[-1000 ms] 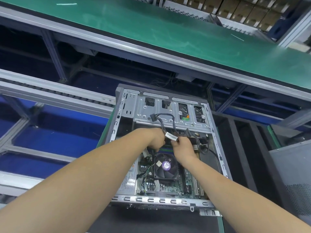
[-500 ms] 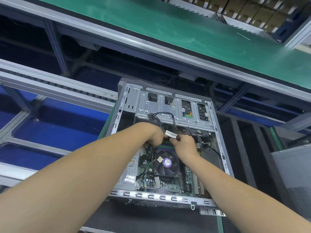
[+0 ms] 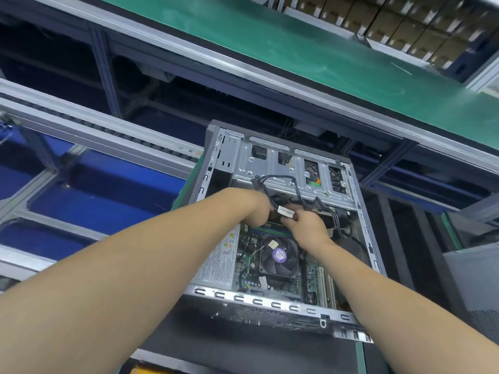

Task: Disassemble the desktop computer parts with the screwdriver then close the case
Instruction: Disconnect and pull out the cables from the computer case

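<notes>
An open desktop computer case point(image 3: 272, 302) lies on its side in front of me, its motherboard and a black CPU fan point(image 3: 280, 256) showing. Both of my hands reach inside, just below the silver drive cage point(image 3: 270, 168). My left hand point(image 3: 256, 209) curls down among the black cables point(image 3: 280, 179), and what it holds is hidden. My right hand point(image 3: 305, 228) pinches the cable bundle near its white label point(image 3: 285, 211). No screwdriver is in view.
A green conveyor belt point(image 3: 297, 47) runs across the top, with cardboard boxes point(image 3: 383, 20) behind it. Grey aluminium rails point(image 3: 94, 130) and blue panels lie to the left. A grey side panel point(image 3: 475, 287) stands at the right.
Both hands have stayed at the cable bundle below the drive cage, shifting only slightly. The view has tilted a little.
</notes>
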`<state>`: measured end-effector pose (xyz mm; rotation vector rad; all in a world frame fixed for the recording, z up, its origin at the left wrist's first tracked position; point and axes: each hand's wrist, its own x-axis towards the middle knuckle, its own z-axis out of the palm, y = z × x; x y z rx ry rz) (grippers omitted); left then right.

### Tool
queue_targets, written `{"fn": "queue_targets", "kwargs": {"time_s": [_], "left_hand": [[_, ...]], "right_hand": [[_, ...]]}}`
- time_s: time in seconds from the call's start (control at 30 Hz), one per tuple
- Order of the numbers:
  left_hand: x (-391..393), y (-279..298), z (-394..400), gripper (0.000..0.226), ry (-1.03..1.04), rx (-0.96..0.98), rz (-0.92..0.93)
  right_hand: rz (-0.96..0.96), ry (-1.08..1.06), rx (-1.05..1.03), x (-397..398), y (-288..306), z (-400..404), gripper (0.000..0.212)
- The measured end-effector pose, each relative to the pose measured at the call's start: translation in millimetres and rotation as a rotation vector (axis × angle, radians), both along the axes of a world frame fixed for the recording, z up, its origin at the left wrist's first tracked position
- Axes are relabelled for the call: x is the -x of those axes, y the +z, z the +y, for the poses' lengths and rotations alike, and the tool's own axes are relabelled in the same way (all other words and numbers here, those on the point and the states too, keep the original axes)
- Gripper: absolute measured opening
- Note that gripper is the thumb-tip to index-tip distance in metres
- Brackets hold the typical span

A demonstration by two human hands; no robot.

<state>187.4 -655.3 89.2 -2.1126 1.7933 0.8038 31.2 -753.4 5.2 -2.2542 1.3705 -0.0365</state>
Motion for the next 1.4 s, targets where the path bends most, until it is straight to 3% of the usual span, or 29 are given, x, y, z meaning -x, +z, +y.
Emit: {"fn": "queue_targets", "kwargs": {"time_s": [0.07, 0.37, 0.47, 0.77, 1.0, 1.2, 1.4], "left_hand": [[-1.4, 0.1, 0.2, 0.023, 0.023, 0.006, 0.009], [-2.6, 0.3, 4.4, 0.032, 0.027, 0.023, 0.052], [-1.9, -0.6, 3.0, 0.024, 0.050, 0.045, 0.061], [-1.7, 1.1, 4.7, 0.034, 0.050, 0.016, 0.054], [0.5, 3.8, 7.3, 0.036, 0.035, 0.010, 0.014], [0.5, 4.4, 8.8, 0.036, 0.051, 0.028, 0.033], [3.0, 2.7, 8.0, 0.037, 0.084, 0.055, 0.025]], "right_hand": [[-0.021, -0.023, 0.015, -1.6, -2.0, 0.6, 0.037], [-0.106, -0.111, 0.070, -2.1, -11.1, 2.7, 0.035], [-0.022, -0.076, 0.099, -3.1, -8.9, 1.6, 0.035], [0.208, 0.047, 0.170, -9.8, -2.5, -2.0, 0.034], [0.224, 0.064, 0.198, -8.5, -7.0, -5.4, 0.033], [0.242, 0.088, 0.242, -7.2, -9.7, -4.6, 0.016], [0.248, 0.094, 0.242, -7.4, -7.4, -4.9, 0.018]]}}
